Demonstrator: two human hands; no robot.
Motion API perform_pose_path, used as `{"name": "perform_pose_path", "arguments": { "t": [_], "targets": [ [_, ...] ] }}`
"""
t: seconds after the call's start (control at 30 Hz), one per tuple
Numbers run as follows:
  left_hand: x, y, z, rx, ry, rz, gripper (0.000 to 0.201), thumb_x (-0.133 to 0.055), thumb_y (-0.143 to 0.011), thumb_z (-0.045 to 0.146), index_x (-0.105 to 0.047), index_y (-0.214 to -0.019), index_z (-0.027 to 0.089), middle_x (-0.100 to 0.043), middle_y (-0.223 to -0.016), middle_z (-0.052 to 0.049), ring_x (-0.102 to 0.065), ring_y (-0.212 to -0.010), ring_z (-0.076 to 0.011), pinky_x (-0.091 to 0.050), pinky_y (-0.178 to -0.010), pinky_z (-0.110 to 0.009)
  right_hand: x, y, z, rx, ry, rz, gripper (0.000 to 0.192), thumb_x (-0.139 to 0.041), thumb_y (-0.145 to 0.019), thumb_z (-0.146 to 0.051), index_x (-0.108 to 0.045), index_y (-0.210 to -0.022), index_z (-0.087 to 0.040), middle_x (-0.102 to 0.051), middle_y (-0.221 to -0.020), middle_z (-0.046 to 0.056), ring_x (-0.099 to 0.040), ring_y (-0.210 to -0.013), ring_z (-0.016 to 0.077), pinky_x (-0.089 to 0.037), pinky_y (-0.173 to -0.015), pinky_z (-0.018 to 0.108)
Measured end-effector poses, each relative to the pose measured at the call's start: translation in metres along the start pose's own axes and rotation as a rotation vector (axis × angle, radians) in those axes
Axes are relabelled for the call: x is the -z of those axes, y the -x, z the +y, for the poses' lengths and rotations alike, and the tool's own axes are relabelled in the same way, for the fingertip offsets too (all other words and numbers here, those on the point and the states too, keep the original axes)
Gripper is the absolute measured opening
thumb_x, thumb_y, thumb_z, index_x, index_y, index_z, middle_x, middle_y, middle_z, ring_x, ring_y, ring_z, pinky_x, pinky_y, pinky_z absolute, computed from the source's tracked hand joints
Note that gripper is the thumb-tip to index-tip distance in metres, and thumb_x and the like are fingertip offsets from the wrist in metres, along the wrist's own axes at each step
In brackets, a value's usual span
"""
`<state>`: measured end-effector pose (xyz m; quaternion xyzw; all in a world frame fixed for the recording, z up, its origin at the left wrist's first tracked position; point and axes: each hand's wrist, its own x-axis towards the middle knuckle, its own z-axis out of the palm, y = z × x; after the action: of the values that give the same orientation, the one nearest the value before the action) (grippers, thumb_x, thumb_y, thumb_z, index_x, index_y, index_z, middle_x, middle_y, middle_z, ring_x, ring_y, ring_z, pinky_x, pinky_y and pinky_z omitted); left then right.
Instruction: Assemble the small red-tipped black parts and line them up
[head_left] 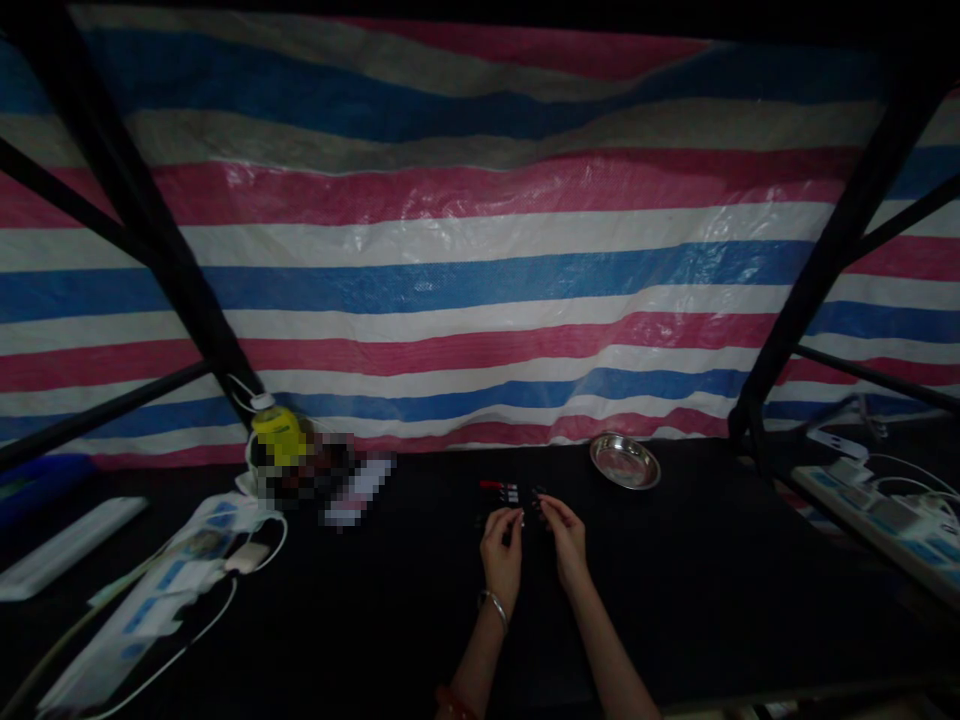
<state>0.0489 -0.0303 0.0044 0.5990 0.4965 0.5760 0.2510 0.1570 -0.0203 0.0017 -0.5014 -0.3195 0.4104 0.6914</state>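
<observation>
Black cloth covered the table [712,580] where both hands worked close together near its middle. The left hand [501,550], a bangle at its wrist, had its fingers pinched on something too small and dark to make out; the right hand [564,540] was curled likewise, fingertips meeting the left's. Just beyond them lay a cluster of small red and black parts [504,490]. A steel dish [624,461] sat farther right, against the striped tarpaulin [480,250]

2 hands [534,545] pinch sm. dark part [525,520].
</observation>
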Motion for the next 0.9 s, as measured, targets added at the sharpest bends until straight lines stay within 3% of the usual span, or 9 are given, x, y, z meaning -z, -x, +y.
{"name": "perform_pose_path", "arguments": {
  "t": [0.27,0.4,0.57,0.8,0.9],
  "targets": [
    [-0.005,-0.001,-0.009,0.103,0.185,0.060,0.025,-0.054,-0.080,0.040,-0.062,-0.087,0.017,-0.066,-0.085,-0.006,-0.064,-0.079,-0.0175,-0.052,-0.074,-0.031,0.004,-0.001,0.010,-0.052,-0.068,0.012,0.039,-0.075,-0.054,-0.046,-0.073,-0.082,-0.018,-0.071,-0.079,0.006,-0.061,-0.066,0.0172,-0.046,-0.060,0.026],
    [-0.006,-0.002,-0.010,0.184,0.304,0.051,0.025,-0.059,-0.076,0.039,-0.060,-0.087,0.017,-0.067,-0.084,-0.006,-0.065,-0.080,-0.0178,-0.052,-0.074,-0.029,0.008,0.000,0.008,-0.092,-0.058,-0.049,0.040,-0.076,-0.055,-0.047,-0.073,-0.083,-0.018,-0.071,-0.078,0.007,-0.060,-0.064,0.0170,-0.045,-0.058,0.026],
    [-0.006,-0.002,-0.009,0.166,0.308,0.032,0.021,-0.058,-0.077,0.035,-0.060,-0.088,0.017,-0.066,-0.086,-0.006,-0.065,-0.082,-0.0176,-0.052,-0.075,-0.029,0.005,0.002,0.003,-0.118,-0.016,-0.155,0.037,-0.078,-0.053,-0.045,-0.074,-0.080,-0.019,-0.071,-0.072,0.005,-0.061,-0.065,0.0173,-0.046,-0.062,0.027],
    [-0.007,-0.002,-0.013,0.174,0.326,0.028,0.021,-0.058,-0.077,0.034,-0.059,-0.088,0.016,-0.066,-0.086,-0.007,-0.065,-0.083,-0.0183,-0.052,-0.078,-0.031,0.006,0.001,0.004,-0.091,-0.020,-0.057,0.043,-0.076,-0.052,-0.049,-0.073,-0.082,-0.018,-0.071,-0.074,0.006,-0.060,-0.061,0.0170,-0.047,-0.059,0.028],
    [-0.007,-0.002,-0.012,0.168,0.319,0.032,0.022,-0.058,-0.077,0.036,-0.060,-0.088,0.017,-0.067,-0.087,-0.007,-0.065,-0.083,-0.0184,-0.052,-0.077,-0.030,0.006,0.001,0.006,-0.083,0.003,-0.110,0.042,-0.076,-0.054,-0.049,-0.073,-0.082,-0.018,-0.071,-0.075,0.007,-0.062,-0.064,0.0185,-0.048,-0.061,0.029]
  ]
}}
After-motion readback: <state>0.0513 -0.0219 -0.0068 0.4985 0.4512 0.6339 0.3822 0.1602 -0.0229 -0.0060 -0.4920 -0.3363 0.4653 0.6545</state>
